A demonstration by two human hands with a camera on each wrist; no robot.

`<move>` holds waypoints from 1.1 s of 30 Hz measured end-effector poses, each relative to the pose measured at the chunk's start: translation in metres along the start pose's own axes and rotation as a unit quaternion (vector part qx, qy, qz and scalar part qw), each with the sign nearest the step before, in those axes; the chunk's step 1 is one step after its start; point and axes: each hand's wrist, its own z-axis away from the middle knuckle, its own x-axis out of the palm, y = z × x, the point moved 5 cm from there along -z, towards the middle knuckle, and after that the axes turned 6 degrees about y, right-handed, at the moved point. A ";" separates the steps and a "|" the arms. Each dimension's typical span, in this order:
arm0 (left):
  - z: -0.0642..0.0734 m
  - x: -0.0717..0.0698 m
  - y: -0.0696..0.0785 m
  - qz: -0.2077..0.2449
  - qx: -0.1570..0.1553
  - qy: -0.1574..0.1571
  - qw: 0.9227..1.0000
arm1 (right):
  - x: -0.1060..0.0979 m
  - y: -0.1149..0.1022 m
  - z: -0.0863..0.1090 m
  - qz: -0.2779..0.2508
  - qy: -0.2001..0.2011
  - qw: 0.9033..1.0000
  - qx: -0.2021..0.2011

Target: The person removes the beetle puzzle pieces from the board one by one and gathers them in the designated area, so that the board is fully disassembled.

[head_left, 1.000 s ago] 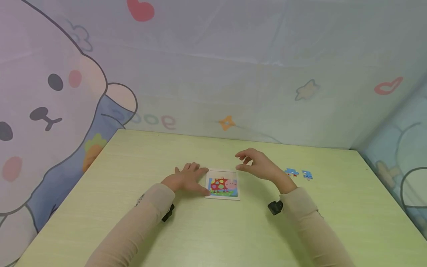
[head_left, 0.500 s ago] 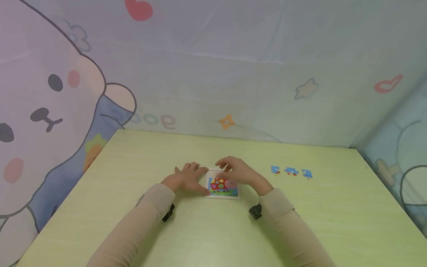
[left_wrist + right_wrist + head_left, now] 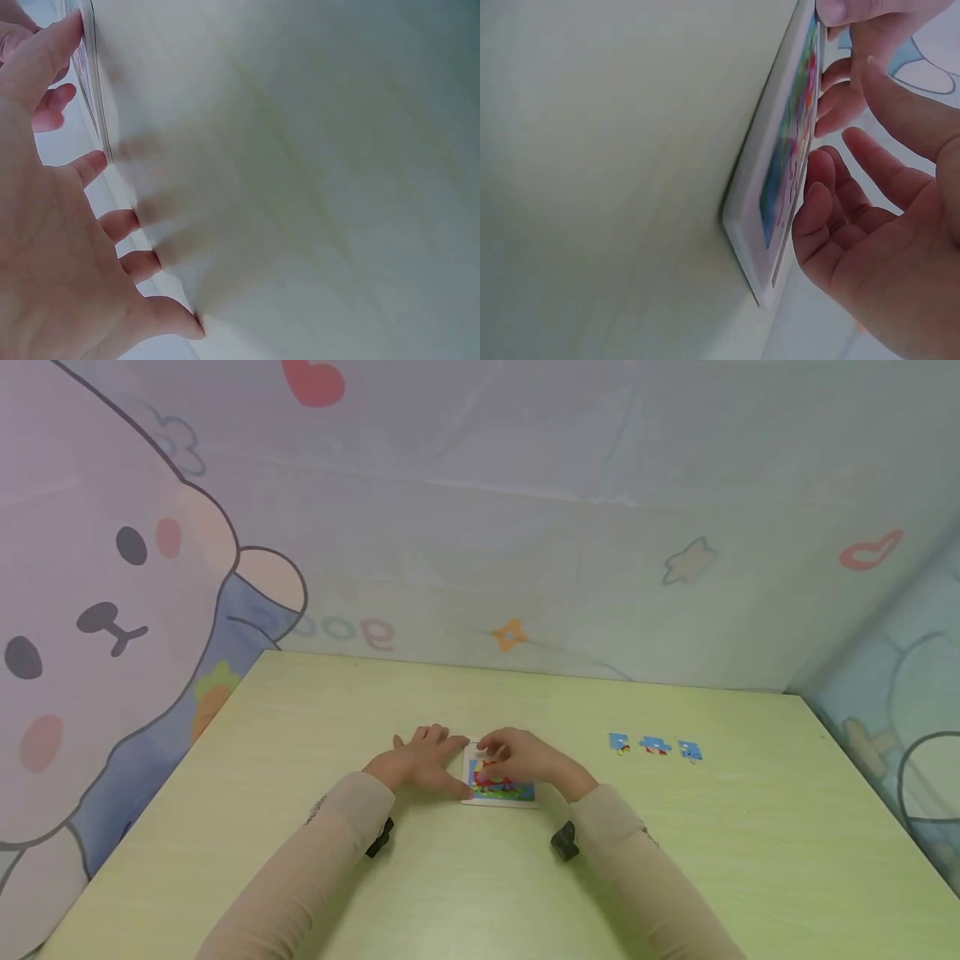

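Observation:
A small white-framed jigsaw puzzle [image 3: 529, 802] with a red spotted bug picture lies flat on the table. At its left edge, my left hand [image 3: 422, 766] is spread, thumb and index finger touching the frame. The left wrist view shows that hand's other fingertips [image 3: 142, 262] resting on the tabletop. Over the puzzle hovers my right hand [image 3: 525, 755], its fingers loosely bent. In the right wrist view, thumb and index finger [image 3: 881, 169] stand apart with nothing between them, while the other fingers curl beside the frame. Part of the picture is hidden under the right hand.
Three loose blue jigsaw pieces, a left one [image 3: 617, 742], a middle one [image 3: 656, 744] and a right one [image 3: 690, 750], lie in a row right of the puzzle. A printed cloth backdrop [image 3: 450, 527] rises behind the pale table [image 3: 480, 885].
My right hand has moved left and down from beside the puzzle to over it. The leftmost loose piece, earlier covered by the right arm, is now visible. The left hand has stayed put.

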 end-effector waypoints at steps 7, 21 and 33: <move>-0.001 -0.001 0.001 0.000 0.001 0.001 1.000 | 0.004 0.003 -0.001 0.007 -0.008 1.000 -0.018; 0.000 -0.001 0.001 0.002 -0.001 0.000 1.000 | 0.011 -0.004 -0.008 0.048 -0.008 0.998 -0.031; 0.001 -0.002 0.001 0.008 0.002 0.001 1.000 | 0.013 -0.009 -0.008 0.060 -0.008 0.998 -0.027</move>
